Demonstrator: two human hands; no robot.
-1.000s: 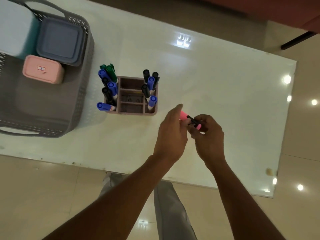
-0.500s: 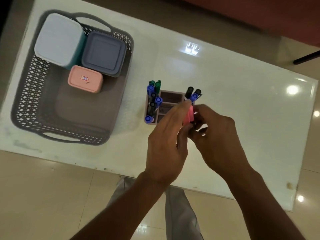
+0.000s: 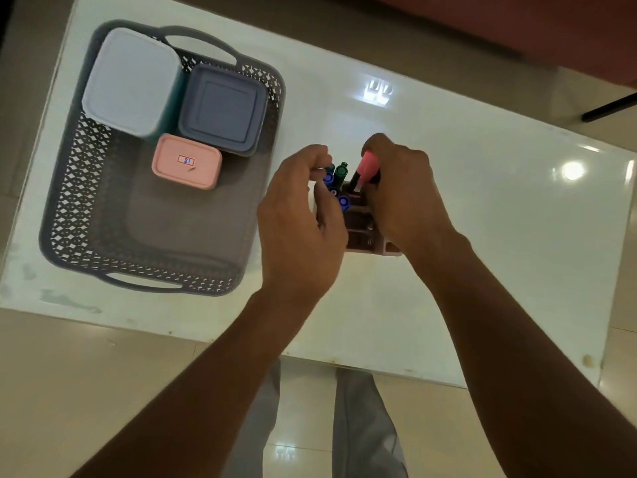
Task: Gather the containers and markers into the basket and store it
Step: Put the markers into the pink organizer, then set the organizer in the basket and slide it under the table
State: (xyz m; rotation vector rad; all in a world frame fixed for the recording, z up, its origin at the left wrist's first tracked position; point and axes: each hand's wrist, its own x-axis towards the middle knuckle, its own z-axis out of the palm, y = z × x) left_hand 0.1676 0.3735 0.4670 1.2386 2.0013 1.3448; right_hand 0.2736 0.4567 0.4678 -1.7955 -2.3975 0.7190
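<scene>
While right hand [image 3: 403,194] grips pink marker [image 3: 367,169] over organiser [image 3: 360,232], left hand [image 3: 300,229] curled, grasp unclear; pink container [image 3: 186,162] label reads "81".

A white, glossy rectangular table [image 3: 482,236] stands on a beige polished tile floor [image 3: 103,391]. Round ceiling-light reflections [image 3: 572,170] shine on the tabletop. Beyond its far edge are a reddish-brown piece of furniture [image 3: 551,29] and a thin black bar [image 3: 610,106].
</scene>
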